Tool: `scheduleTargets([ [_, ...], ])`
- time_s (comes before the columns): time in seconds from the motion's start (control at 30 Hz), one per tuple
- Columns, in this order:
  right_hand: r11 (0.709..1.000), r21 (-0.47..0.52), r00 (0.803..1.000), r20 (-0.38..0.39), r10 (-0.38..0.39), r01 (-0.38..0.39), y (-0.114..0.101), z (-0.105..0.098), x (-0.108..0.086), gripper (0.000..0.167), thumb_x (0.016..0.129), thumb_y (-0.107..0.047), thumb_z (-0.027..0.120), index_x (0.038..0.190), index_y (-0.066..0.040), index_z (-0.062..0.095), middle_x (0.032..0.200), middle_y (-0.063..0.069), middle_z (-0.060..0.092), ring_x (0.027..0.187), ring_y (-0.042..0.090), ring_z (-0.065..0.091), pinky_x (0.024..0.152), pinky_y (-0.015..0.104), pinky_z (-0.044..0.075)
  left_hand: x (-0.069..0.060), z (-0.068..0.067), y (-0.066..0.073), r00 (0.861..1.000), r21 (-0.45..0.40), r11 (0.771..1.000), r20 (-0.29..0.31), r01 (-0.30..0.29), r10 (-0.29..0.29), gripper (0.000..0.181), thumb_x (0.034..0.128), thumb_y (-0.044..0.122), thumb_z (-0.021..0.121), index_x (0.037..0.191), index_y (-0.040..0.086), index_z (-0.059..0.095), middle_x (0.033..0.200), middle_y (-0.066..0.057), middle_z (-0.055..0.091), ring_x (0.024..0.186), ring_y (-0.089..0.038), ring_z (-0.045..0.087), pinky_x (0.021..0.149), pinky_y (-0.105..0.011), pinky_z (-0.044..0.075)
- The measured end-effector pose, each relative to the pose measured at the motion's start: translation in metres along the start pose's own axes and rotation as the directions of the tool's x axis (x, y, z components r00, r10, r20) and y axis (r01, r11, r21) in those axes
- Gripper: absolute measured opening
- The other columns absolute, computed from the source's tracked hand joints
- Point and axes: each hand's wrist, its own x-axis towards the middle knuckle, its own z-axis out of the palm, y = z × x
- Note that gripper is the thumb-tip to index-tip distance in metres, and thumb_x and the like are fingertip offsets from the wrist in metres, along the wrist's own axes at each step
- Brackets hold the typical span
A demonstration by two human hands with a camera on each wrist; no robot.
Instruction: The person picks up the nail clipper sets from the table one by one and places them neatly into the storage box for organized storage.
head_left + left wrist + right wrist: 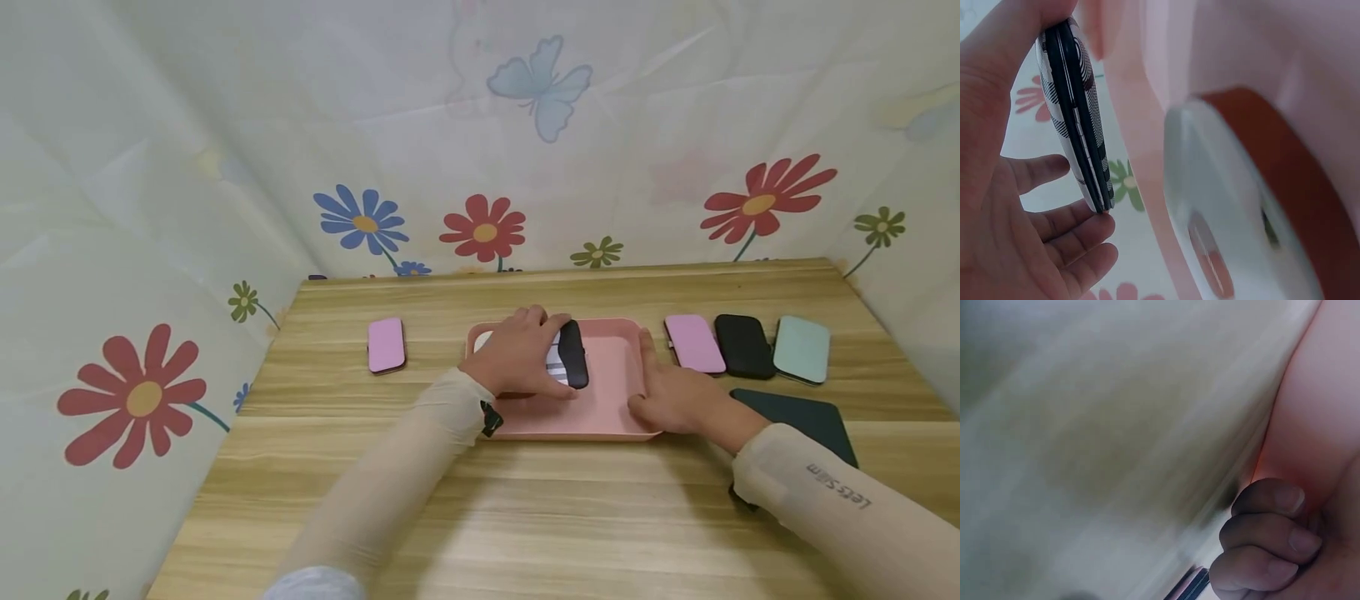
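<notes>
My left hand (pixel 521 354) holds a flat hinged case (pixel 1079 119) by its edges, above the pink tray (pixel 615 400). This case has a black and white pattern with a black end, and its seam shows closed in the left wrist view. Below it in the tray lies a white case with a brown side (pixel 1241 187), mostly covered by the hand in the head view. My right hand (pixel 671 396) grips the tray's right wall, thumb on the inner side and several fingers curled outside, as the right wrist view shows.
A pink case (pixel 386 345) lies left of the tray. Another pink case (pixel 696 343), a black case (pixel 744 346) and a mint case (pixel 802 349) lie in a row to the right. A dark green flat object (pixel 802 421) lies partly under the right forearm. A flowered curtain surrounds the wooden table (pixel 555 517).
</notes>
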Motion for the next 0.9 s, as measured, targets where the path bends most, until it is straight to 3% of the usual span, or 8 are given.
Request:
scheduleTargets([
  [0.1, 1.000, -0.005, 1.000, 0.001, -0.008, 0.008, 0.000, -0.001, 0.000, 0.107, 0.091, -0.036, 0.054, 0.151, 0.008, -0.023, 0.124, 0.028, 0.064, 0.078, 0.020, 0.065, 0.067, 0.040, 0.052, 0.008, 0.003, 0.007, 0.999, -0.002, 0.999, 0.015, -0.037, 0.037, 0.105, 0.0684, 0.080, 0.068, 0.152, 0.025, 0.037, 0.123, 0.001, 0.048, 0.107, -0.014, 0.044, 0.089, -0.031, 0.048],
  [0.43, 1.000, -0.011, 1.000, 0.024, -0.003, 0.003, -0.002, -0.007, -0.002, 0.112, 0.085, -0.031, 0.058, 0.151, 0.011, -0.021, 0.086, 0.005, 0.067, 0.067, 0.017, 0.060, 0.057, 0.033, 0.045, 0.029, 0.008, 0.026, 0.997, 0.000, 0.998, 0.047, -0.065, 0.065, 0.101, 0.0691, 0.076, 0.071, 0.150, 0.024, 0.042, 0.118, 0.003, 0.049, 0.103, -0.012, 0.044, 0.089, -0.029, 0.046],
  [0.9, 1.000, -0.005, 0.999, 0.028, -0.023, 0.023, 0.000, -0.005, -0.001, 0.112, 0.086, -0.031, 0.058, 0.150, 0.010, -0.023, 0.086, 0.002, 0.066, 0.068, 0.015, 0.061, 0.056, 0.033, 0.045, 0.048, 0.015, 0.041, 0.990, 0.091, 0.992, 0.122, -0.088, 0.077, 0.089, 0.0713, 0.077, 0.068, 0.142, 0.026, 0.050, 0.117, 0.004, 0.053, 0.106, -0.014, 0.048, 0.091, -0.030, 0.048],
])
